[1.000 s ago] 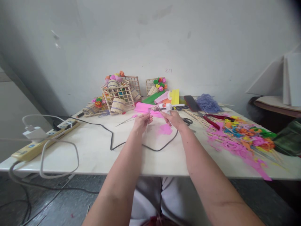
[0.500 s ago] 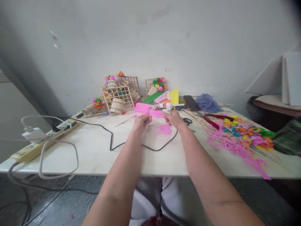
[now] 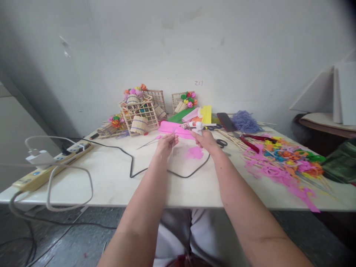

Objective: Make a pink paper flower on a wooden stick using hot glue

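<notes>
- Since the earlier frame, the glue gun (image 3: 197,126) has edged toward 3 o'clock, its nozzle (image 3: 184,127) aimed at 9, long axis roughly 9-to-3.
- The right grip (image 3: 205,141) clamps it above the bench (image 3: 111,187).
- The left grip (image 3: 166,144) pinches what looks like a thin stick (image 3: 172,150), near 12-to-6; best kept steady, skin off the nozzle.

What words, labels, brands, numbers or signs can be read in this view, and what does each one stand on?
"217": handwritten on the wall; the first character could also be a Z.
Unreadable: the small red and dark print on the glue gun in the right hand, too small and blurred.
Unreadable: any marking on the power strip, too blurred.
</notes>
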A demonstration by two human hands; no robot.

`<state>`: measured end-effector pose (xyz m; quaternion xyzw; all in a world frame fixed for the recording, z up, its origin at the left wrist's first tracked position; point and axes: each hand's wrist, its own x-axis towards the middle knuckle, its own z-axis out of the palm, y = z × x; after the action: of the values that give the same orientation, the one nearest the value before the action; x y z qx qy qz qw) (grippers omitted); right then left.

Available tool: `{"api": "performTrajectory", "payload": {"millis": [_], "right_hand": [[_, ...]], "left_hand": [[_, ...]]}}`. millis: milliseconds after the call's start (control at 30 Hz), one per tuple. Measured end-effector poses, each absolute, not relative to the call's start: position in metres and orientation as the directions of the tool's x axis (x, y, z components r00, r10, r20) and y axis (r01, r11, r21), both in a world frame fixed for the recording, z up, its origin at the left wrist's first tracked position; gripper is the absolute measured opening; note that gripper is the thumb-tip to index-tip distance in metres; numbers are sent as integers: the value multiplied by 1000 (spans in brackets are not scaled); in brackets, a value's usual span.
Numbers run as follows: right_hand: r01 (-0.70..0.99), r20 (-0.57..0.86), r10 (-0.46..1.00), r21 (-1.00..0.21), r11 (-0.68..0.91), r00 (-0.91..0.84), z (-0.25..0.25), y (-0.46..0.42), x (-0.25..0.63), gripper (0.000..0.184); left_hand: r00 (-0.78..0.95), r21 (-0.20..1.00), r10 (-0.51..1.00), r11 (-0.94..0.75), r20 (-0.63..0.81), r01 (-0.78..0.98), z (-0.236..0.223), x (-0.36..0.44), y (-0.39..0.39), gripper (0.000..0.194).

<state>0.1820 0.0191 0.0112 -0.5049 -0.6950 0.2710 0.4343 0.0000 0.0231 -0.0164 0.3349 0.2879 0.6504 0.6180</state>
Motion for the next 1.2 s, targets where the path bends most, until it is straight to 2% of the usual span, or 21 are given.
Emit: {"api": "performTrajectory", "payload": {"millis": [233,400,500,600,700,833,1000,1100,1200], "right_hand": [[777,426,890,-500,383,-165,12,21,180,45],[883,311,906,-280,377,-288,14,15,177,41],[899,260,896,-158,408,-360,13,12,174,37],[903,213,893,-87,421,-396,11,9,167,36],[890,195,879,-52,453,-436,7,5,155,39],[882,239,859,-23,471,-453,-1,-3,138,41],[853,216,838,-35,520,-502,-5,-10,126,40],[852,197,845,-73,518,-497,0,-6,133,35],[879,241,883,-169,446,-402,7,6,152,34]], "left_hand": [[-83,708,996,-74,21,-702,-8,-8,24,8],[-107,606,993,-57,-47,-793,5,-17,18,12],[-100,559,995,-68,-26,-827,11,-23,14,14],[-84,555,996,-64,-9,-830,15,-24,10,15],[-67,582,998,-55,1,-811,19,-19,6,15],[-46,629,999,-35,-2,-777,22,-10,3,13],[-25,688,999,-35,24,-725,21,-2,4,10],[-30,710,999,-29,11,-703,19,0,5,10],[-15,722,1000,-26,21,-691,17,2,6,8]]}}
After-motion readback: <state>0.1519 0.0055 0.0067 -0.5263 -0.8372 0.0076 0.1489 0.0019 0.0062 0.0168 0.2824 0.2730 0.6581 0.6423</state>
